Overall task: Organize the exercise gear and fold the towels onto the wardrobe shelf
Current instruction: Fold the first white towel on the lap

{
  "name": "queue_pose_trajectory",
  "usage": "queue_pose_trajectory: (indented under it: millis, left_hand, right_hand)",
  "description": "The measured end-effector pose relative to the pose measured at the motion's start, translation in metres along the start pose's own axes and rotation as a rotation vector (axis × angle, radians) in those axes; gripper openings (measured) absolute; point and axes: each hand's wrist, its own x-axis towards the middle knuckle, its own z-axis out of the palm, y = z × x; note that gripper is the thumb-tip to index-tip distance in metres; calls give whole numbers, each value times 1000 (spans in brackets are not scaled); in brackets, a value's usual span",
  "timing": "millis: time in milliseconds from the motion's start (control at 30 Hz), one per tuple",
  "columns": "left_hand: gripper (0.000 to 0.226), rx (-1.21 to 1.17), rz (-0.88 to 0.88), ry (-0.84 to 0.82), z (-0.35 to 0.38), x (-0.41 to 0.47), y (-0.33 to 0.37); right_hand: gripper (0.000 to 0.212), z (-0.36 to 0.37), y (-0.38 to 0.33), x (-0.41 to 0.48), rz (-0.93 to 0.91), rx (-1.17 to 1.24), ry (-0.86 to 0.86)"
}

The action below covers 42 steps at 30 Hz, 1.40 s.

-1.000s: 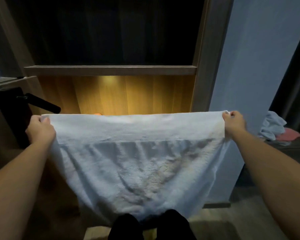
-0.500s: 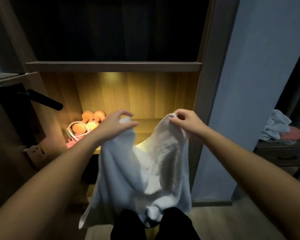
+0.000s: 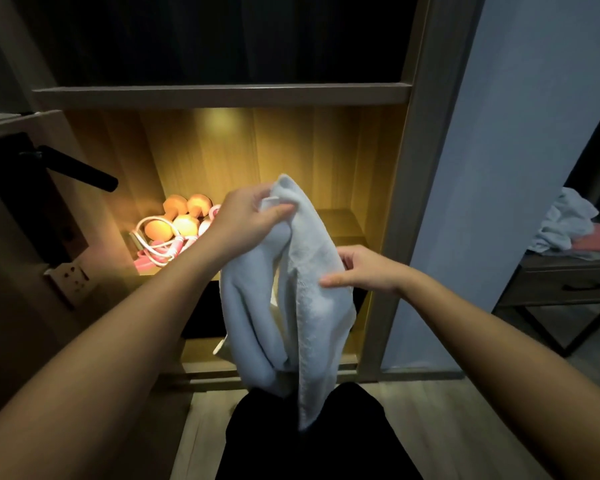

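Lit wardrobe shelf (image 3: 340,221) waits mid-frame; left grip (image 3: 253,216) pinches the towel (image 3: 309,306) at its corners; right grip (image 3: 357,271), wide, should smooth downward.

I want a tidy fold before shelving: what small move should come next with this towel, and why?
Probably slide the right hand down to pinch the hanging end of the towel. The left hand has a grip on the top corners, so the towel hangs doubled and long, and the right hand only rests against it midway.
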Motion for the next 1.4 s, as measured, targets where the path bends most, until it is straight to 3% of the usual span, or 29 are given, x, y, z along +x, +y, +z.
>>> queue_pose_trajectory:
  millis: [67, 167, 433, 533, 733, 867, 1000, 1200, 1300, 1400]
  left_hand:
    - [4, -5, -20, 115, -5, -2, -5]
    - [17, -11, -72, 240, -9, -5, -14]
    - [14, -33, -167, 386, -2, -11, -37]
    - [16, -66, -204, 447, -3, -10, -43]
    - [8, -73, -222, 539, -10, -8, -52]
    - [10, -111, -216, 561, -13, -5, -55]
    - [3, -137, -220, 564, -14, -2, -55]
    - [4, -153, -237, 590, -19, -9, -60]
    - [7, -148, -249, 578, -18, -11, -62]
    - [5, -145, -243, 562, -14, -11, -59]
  right_hand:
    - [41, 6, 24, 1, 95, -88, -90]
    - [38, 12, 63, -2, 192, -316, -147]
    - [20, 23, 175, -44, 496, -628, -52]
    - [2, 29, 206, -64, 558, -654, 14]
    - [20, 41, 255, -104, 703, -539, 212]
    - [16, 52, 267, -119, 742, -336, 375]
    - [19, 58, 269, -134, 718, -178, 409]
    - [29, 76, 247, -134, 421, -106, 668]
    - [41, 78, 232, -127, 264, -297, 589]
    - [58, 76, 218, -119, 145, -417, 395]
